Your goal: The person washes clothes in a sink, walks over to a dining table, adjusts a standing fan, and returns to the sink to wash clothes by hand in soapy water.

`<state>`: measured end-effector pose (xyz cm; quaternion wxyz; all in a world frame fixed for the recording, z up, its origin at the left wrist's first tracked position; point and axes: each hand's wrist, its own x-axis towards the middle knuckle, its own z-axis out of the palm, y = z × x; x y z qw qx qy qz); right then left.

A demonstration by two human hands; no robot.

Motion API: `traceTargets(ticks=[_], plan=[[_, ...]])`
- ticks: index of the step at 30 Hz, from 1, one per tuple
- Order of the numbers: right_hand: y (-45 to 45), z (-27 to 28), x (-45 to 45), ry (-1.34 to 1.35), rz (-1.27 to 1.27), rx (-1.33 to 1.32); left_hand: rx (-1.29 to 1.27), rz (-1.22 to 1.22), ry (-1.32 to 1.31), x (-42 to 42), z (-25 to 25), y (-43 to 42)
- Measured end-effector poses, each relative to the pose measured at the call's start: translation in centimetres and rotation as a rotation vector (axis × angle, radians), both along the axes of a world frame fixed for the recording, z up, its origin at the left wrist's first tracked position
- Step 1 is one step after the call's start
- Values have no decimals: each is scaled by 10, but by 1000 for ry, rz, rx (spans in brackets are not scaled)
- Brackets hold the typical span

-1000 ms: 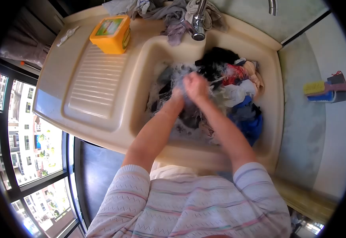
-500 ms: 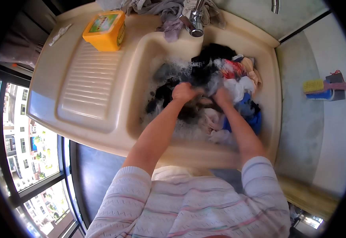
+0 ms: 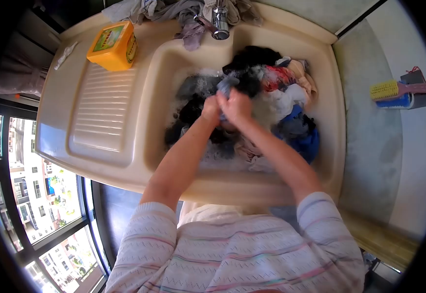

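Over the sudsy water of a beige sink (image 3: 337, 146), my left hand (image 3: 211, 108) and my right hand (image 3: 237, 104) are pressed together. Both are closed around a wet grey-blue cloth (image 3: 228, 84), whose bunched end sticks out above the fingers. Black clothes (image 3: 191, 110) lie in the water by my left hand, and another black garment (image 3: 253, 57) is heaped behind. Right of my right hand are a red patterned garment (image 3: 279, 77), a white cloth (image 3: 290, 100) and a blue item (image 3: 306, 144). A pale pink cloth (image 3: 248, 150) floats below my wrists.
A chrome faucet (image 3: 220, 22) stands at the sink's back edge, beside grey cloths (image 3: 191, 27) draped there. On the left, a yellow tub (image 3: 115, 46) sits above the ribbed washboard (image 3: 98, 110). A brush with yellow bristles (image 3: 385, 90) hangs on the right wall.
My right hand has moved left to meet my left hand, and the grey-blue cloth is now raised between them. The whole view has shifted slightly.
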<state>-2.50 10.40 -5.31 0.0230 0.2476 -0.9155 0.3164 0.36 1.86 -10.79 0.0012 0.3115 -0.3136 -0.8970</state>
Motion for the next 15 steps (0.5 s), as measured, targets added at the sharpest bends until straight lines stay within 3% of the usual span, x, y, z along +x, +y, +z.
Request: traceTargets(ticks=[1, 2, 5, 6, 9, 10, 13, 14, 15], plan=[[7, 8, 22, 46, 128, -53, 72, -94, 210, 1, -41, -14], [9, 3, 22, -4, 124, -93, 313, -44, 232, 12, -16, -11], [27, -34, -35, -240, -111, -2, -53, 8, -247, -3, 33, 7], [45, -35, -50, -182, -37, 88, -160, -58, -88, -2, 55, 6], [94, -32, -89, -153, 70, 174, -992, -242, -148, 4, 33, -25], [106, -32, -102, -170, 57, 88, -1311, -353, -273, 15, 59, -26], [71, -31, -44, 62, -145, 237, -1643, -471, -434, 14, 34, -1], [68, -39, -22, -34, 55, 267, -1614, -578, -446, 14, 30, 1], [73, -47, -13, 107, 266, 317, -1563, -629, -430, 14, 31, -2]])
